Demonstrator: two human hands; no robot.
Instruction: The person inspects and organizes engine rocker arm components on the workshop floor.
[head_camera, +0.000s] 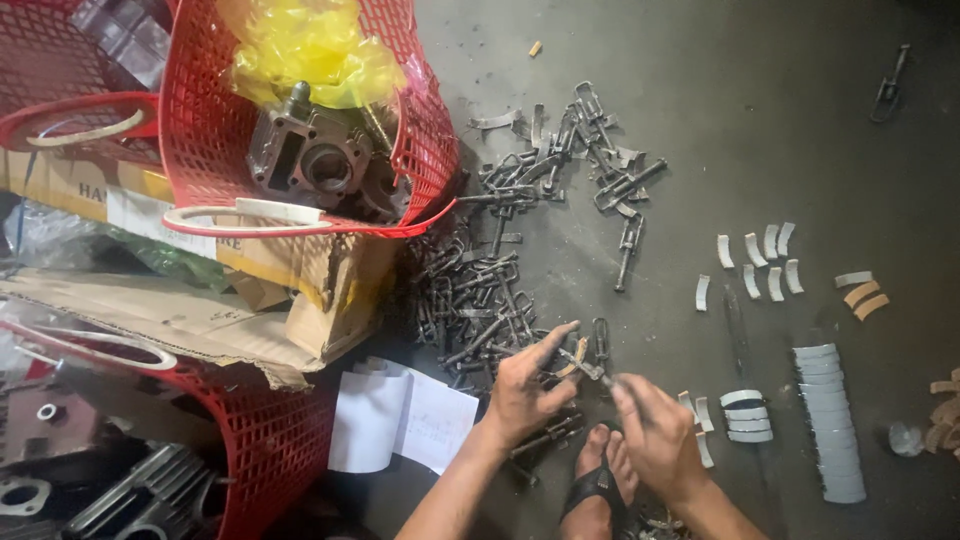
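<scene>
My left hand (525, 385) pinches a small dark metal clamp part (575, 358) at the near edge of a heap of similar metal clamps (505, 260) on the grey floor. Beside it, my right hand (655, 430) grips a thin tool (612, 382) whose tip meets that same part. My sandalled foot (598, 478) rests between the two wrists. Both hands are grimy.
A red plastic basket (205, 140) holds an engine cylinder (320, 160) and a yellow bag. Cardboard (180, 320), white paper (400, 415) and another red basket (270, 440) lie left. Curved grey and tan pads (825, 400) lie in rows and stacks right.
</scene>
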